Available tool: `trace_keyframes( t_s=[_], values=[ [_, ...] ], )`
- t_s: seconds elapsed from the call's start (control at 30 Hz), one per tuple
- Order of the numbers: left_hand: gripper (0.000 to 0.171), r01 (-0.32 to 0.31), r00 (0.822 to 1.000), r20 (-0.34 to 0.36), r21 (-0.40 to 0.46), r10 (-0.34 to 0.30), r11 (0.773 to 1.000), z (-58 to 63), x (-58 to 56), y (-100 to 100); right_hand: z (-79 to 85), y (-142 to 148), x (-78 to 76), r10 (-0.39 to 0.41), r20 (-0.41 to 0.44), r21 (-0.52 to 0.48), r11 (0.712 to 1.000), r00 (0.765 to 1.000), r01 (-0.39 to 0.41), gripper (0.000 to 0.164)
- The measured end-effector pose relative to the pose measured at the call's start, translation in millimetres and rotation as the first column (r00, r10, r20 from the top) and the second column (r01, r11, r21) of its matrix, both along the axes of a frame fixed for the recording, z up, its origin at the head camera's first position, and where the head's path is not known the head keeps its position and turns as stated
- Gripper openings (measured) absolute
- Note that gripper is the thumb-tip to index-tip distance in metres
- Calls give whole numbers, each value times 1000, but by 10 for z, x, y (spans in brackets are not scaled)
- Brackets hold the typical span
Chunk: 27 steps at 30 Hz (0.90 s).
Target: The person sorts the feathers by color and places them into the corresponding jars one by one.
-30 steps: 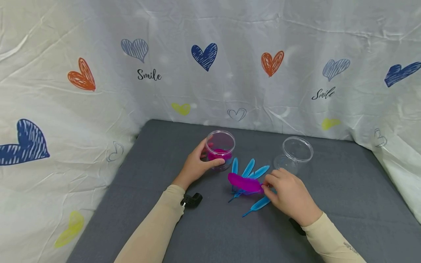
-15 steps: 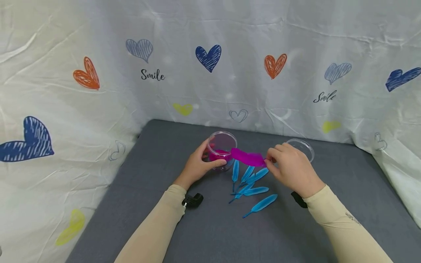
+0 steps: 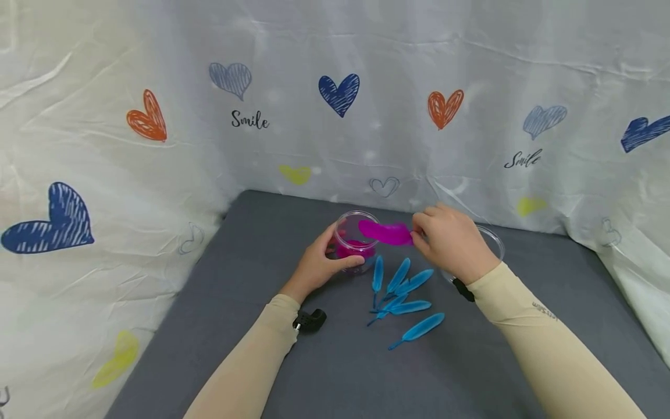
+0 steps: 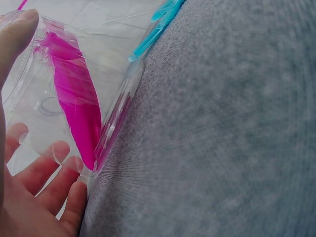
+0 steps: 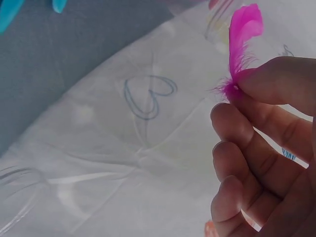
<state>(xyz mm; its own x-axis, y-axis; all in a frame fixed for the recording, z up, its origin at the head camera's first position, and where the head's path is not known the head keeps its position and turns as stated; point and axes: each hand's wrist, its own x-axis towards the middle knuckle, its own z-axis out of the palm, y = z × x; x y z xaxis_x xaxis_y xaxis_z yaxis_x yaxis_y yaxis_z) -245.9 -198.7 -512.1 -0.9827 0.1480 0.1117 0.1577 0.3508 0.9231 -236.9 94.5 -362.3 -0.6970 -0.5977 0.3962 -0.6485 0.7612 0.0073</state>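
My left hand (image 3: 320, 265) grips a clear plastic jar (image 4: 34, 106) that stands on the table, thumb on the near side and fingers round the far side. Inside the jar lies magenta feather material (image 4: 76, 98). Between thumb and forefinger, my right hand (image 3: 452, 241) pinches a magenta feather (image 3: 387, 233) by its quill end. The feather's tip reaches over the jar's mouth in the head view. In the right wrist view the feather (image 5: 242, 37) points up from the pinch, the other fingers curled below. Several blue feathers (image 3: 413, 282) lie on the table in front of the jar.
A second clear round container (image 3: 493, 240) stands at the right, partly hidden behind my right hand and wrist. Grey cloth (image 3: 345, 372) covers the table. A white curtain (image 3: 387, 128) printed with hearts hangs along the back and sides.
My right hand has lifted the magenta feather from above the blue feathers up and away to the jar's mouth. The left hand keeps its hold on the jar.
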Motion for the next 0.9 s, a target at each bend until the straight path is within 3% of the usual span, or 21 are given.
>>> trace_keyframes(
  t_s=[0.63, 0.9],
  values=[
    [95, -1, 999, -32, 33, 2, 999, -7, 4, -19, 117, -534, -195, 40, -41, 121, 992, 998, -35, 13],
    [93, 1, 1000, 2, 42, -1, 999, 9, 19, -2, 91, -702, -268, 55, -52, 173, 984, 997, -45, 10]
  ],
)
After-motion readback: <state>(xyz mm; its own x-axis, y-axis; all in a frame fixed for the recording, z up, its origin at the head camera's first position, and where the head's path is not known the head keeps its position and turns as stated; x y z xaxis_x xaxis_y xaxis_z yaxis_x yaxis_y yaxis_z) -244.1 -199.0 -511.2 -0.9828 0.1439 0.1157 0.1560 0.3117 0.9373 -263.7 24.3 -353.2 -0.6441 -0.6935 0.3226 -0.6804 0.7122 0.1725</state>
